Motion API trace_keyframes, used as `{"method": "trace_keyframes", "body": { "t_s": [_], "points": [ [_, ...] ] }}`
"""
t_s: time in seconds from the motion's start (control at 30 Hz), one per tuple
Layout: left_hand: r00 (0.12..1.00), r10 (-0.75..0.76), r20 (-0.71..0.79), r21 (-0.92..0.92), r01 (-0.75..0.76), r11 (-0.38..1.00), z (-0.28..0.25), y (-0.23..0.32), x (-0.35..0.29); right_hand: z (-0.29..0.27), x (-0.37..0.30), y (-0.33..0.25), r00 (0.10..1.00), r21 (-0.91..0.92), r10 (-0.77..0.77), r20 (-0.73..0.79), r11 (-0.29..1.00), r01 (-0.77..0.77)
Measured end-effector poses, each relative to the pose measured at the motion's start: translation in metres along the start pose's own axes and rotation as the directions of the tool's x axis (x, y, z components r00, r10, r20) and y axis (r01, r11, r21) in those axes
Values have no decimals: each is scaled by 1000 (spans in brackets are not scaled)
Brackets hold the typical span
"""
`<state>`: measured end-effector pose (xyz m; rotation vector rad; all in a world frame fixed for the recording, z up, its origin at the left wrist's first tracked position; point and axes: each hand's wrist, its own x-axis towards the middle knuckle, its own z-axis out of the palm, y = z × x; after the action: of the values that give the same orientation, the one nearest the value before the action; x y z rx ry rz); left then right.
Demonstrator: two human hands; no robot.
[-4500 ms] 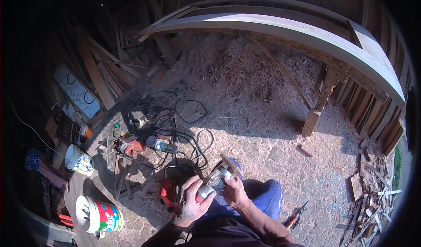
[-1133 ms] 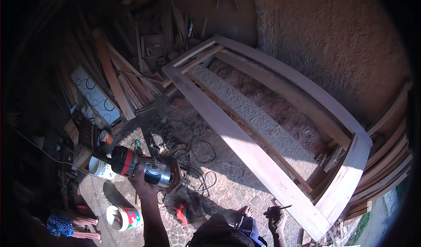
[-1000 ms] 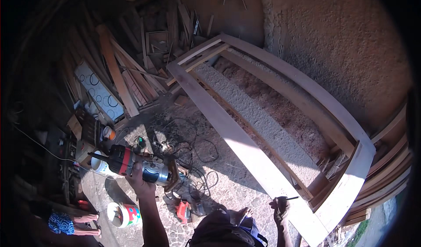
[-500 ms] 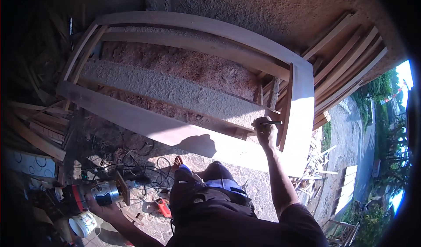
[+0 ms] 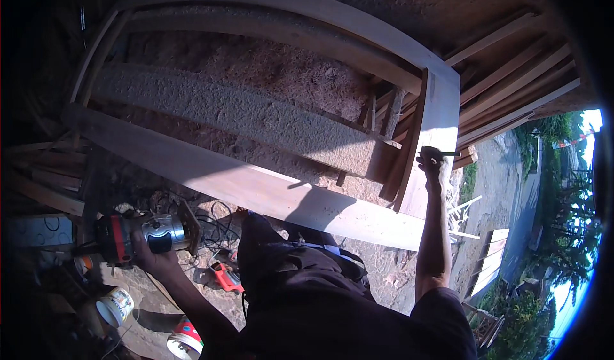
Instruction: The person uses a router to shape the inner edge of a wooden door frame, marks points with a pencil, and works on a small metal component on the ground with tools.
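In my left hand (image 5: 155,258) is a router (image 5: 165,233), a power tool with a silver motor body, a black and red end and a square base plate. My fingers wrap round its body, and it hangs left of me, clear of the wood. My right hand (image 5: 432,162) is closed on a thin dark stick (image 5: 451,154), perhaps a pencil, above the right end of a large wooden frame (image 5: 211,173). The frame lies flat in front of me, its right end brightly sunlit. Across its opening, lower down, runs a board covered with sawdust (image 5: 236,110).
Long boards (image 5: 511,94) are stacked beyond the frame's right end. By my left leg lie a red power tool (image 5: 226,277) and tangled black cables (image 5: 216,232). A white bucket (image 5: 115,307) and a red and white bucket (image 5: 185,339) stand at lower left.
My right hand has moved right with the dark stick, from the opening's edge to over the frame's end piece. The router has shifted right and up. The view has tilted.
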<state>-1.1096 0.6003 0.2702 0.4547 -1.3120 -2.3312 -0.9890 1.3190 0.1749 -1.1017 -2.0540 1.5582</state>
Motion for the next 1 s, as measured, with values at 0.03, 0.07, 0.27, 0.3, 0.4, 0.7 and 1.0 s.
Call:
{"method": "trace_keyframes", "body": {
  "t_s": [0.03, 0.07, 0.27, 0.3, 0.4, 0.7, 1.0],
  "points": [
    [999, 34, -5, 35, -34, 999, 9, -1, -6, 5, 3, 2, 987, 22, -16, 162, 1000, 13],
    [995, 99, 4, 55, -99, 994, 15, -2, -7, 17, 4, -4, 944, 62, -39, 327, 998, 19],
    [991, 119, 65, 85, -124, 989, 45, 4, -18, 121, -43, -48, 965, 79, -48, 257, 996, 29],
    [985, 158, 65, 144, -166, 976, 50, 4, -23, 125, -41, -50, 952, 28, -65, 298, 998, 60],
    [983, 165, 76, 118, -173, 978, 15, 12, -16, 145, -13, -23, 956, 58, -133, 263, 991, 122],
    [997, 72, 19, 214, -74, 974, 63, -42, 14, 21, 64, 44, 981, 188, -86, -174, 975, 119],
    [970, -32, 240, 283, -39, 958, 106, -92, 44, 15, 32, -6, 981, 27, 125, -150, 992, -122]
  ]
}}
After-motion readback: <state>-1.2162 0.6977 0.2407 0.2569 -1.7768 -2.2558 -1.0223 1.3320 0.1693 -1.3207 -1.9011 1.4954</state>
